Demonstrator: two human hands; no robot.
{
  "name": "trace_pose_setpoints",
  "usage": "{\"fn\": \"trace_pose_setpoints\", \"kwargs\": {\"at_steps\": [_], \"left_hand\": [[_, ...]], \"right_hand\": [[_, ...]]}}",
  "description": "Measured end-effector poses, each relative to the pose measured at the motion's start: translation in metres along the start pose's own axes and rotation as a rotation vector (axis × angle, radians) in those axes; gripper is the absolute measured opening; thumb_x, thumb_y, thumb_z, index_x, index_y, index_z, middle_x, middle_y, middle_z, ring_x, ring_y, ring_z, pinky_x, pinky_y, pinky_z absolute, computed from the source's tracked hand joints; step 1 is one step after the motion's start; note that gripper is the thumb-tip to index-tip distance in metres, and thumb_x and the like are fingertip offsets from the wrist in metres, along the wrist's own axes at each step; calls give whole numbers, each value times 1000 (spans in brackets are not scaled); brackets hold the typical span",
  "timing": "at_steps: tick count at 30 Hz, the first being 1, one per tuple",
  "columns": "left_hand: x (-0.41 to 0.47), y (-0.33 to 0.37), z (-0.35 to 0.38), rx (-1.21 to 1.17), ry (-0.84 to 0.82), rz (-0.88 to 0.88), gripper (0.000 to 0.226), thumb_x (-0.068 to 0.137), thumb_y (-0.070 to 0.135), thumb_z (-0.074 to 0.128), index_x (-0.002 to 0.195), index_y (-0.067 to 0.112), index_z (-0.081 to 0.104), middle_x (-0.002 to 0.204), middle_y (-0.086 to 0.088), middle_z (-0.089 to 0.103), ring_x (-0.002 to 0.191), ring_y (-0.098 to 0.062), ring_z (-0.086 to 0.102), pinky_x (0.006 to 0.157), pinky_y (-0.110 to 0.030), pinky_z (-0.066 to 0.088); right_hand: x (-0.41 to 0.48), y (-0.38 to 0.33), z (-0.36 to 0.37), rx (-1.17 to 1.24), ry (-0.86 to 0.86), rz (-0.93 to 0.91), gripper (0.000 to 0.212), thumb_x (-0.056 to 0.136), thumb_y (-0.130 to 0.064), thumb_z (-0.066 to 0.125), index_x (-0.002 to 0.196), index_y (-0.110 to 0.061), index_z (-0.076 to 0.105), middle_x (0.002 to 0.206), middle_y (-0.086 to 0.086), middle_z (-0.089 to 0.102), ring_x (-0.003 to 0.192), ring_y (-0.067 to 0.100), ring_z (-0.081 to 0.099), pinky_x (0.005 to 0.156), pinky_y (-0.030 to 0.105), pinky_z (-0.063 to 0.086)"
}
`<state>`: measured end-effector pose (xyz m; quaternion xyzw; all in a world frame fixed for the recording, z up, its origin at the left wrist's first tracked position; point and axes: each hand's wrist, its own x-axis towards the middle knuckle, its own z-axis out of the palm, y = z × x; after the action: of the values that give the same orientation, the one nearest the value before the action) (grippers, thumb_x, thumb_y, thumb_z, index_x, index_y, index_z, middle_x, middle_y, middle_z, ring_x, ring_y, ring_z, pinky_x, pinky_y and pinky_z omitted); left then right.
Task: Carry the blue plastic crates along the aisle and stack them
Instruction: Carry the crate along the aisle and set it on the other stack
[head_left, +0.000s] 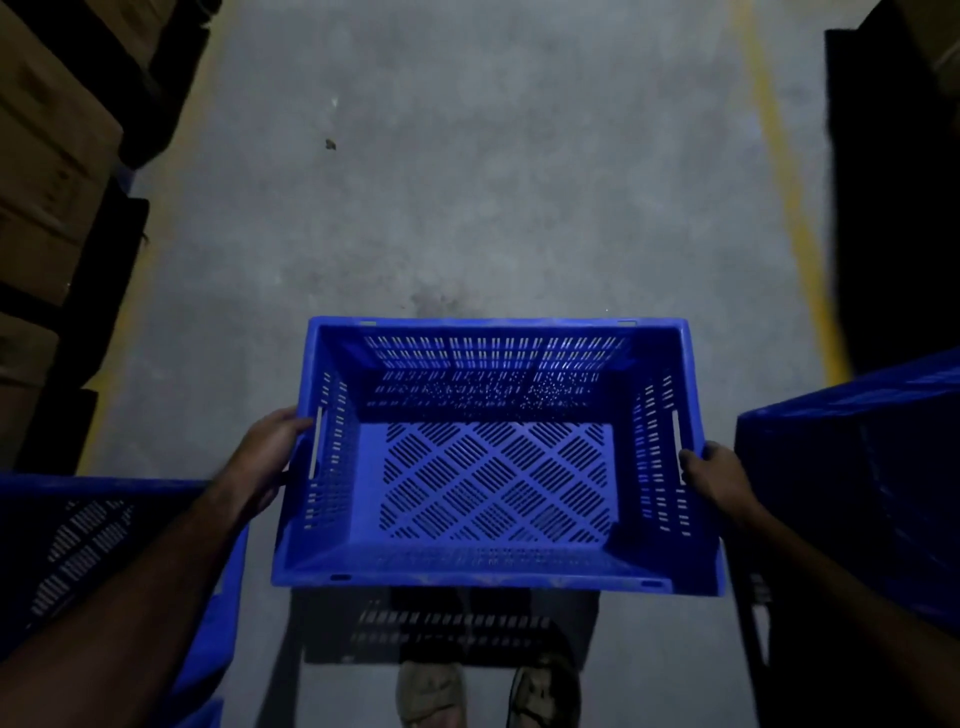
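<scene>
An empty blue plastic crate (493, 564) with slotted walls and a lattice floor hangs level in front of me above the concrete floor. My left hand (267, 449) grips its left side by the handle slot. On the opposite wall, my right hand (719, 475) holds the right handle slot. Another blue crate (98, 525) stands low at my left, partly behind my left forearm. A third blue crate (857, 467) stands at my right, its side facing me.
The grey concrete aisle (478, 182) runs ahead, edged by a yellow line (784, 208) on the right. Stacked cardboard boxes (47, 171) on dark racking line the left side. A dark rack (893, 182) closes the right side. My shoes (488, 691) show below the crate.
</scene>
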<state>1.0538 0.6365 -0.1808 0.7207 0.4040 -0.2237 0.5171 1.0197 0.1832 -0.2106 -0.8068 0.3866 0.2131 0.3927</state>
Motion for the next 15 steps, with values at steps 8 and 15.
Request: {"fn": "trace_pose_setpoints", "kwargs": {"at_steps": [8,15], "left_hand": [[-3,-4,-1,-35,13,12,25,95,11,46,112,15,63,87,1,67,75,-12,59,67,-32,48],[-29,-2,-5,10,-4,38,21,95,11,49,113,2,57,98,-17,69,78,-30,68,67,-37,54]], "right_hand": [[-1,-4,-1,84,-4,51,18,92,-16,50,104,-3,53,77,10,61,63,24,59,63,33,48],[-19,-10,-5,4,-15,22,41,86,-28,59,119,-5,51,110,18,65,93,38,65,87,51,53]]}}
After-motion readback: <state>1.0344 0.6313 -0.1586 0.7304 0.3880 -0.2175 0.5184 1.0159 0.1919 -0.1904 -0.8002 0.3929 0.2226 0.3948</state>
